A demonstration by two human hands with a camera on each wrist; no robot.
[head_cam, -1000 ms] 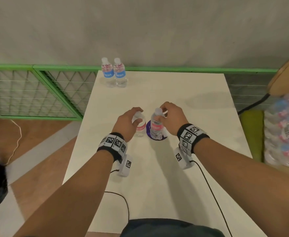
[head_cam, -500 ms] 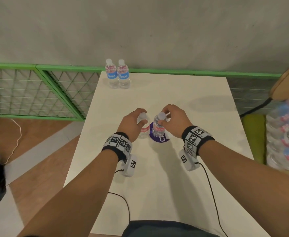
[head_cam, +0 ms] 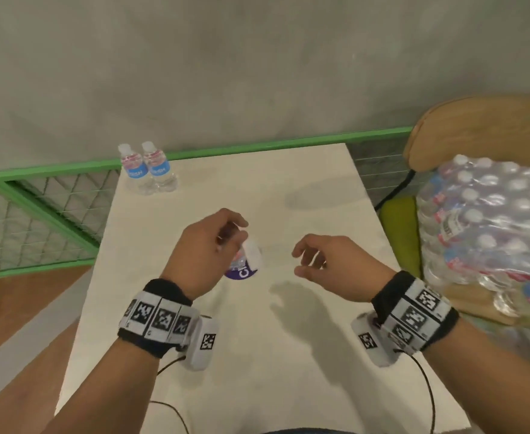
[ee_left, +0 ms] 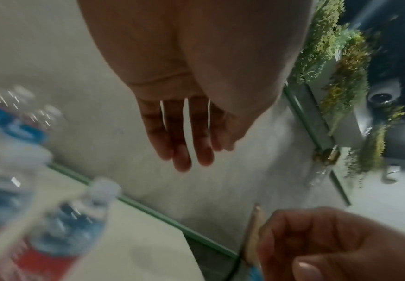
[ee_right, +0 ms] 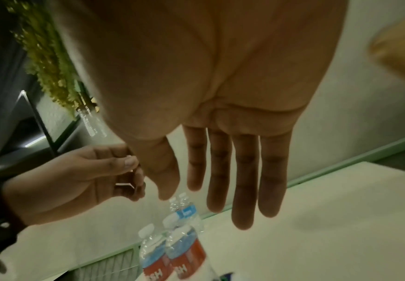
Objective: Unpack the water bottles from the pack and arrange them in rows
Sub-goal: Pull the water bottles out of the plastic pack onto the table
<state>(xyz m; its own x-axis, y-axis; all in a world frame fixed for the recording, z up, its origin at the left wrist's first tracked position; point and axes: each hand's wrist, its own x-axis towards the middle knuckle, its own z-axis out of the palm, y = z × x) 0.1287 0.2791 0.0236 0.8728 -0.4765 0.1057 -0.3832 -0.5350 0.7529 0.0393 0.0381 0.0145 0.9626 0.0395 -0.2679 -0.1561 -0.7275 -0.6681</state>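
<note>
Two small water bottles (head_cam: pixel 241 261) stand side by side on a purple sticker (head_cam: pixel 243 275) in the middle of the white table (head_cam: pixel 257 355); my left hand mostly hides them. My left hand (head_cam: pixel 234 230) hovers just above their caps, fingers relaxed and holding nothing. The right wrist view shows both bottles (ee_right: pixel 170 251) free below it. My right hand (head_cam: pixel 304 261) floats to their right, loosely curled and empty. Two more bottles (head_cam: pixel 148 167) stand at the table's far left corner. The wrapped pack (head_cam: pixel 483 230) rests on a chair at the right.
A green mesh fence (head_cam: pixel 47 208) borders the table's left and far sides before a grey wall. The wooden chair back (head_cam: pixel 476 133) rises behind the pack. Cables (head_cam: pixel 426 393) trail from both wristbands over the near table.
Both hands let go of the two middle bottles and lifted off them. My right hand drew away to the right, and the view swung right toward the pack.
</note>
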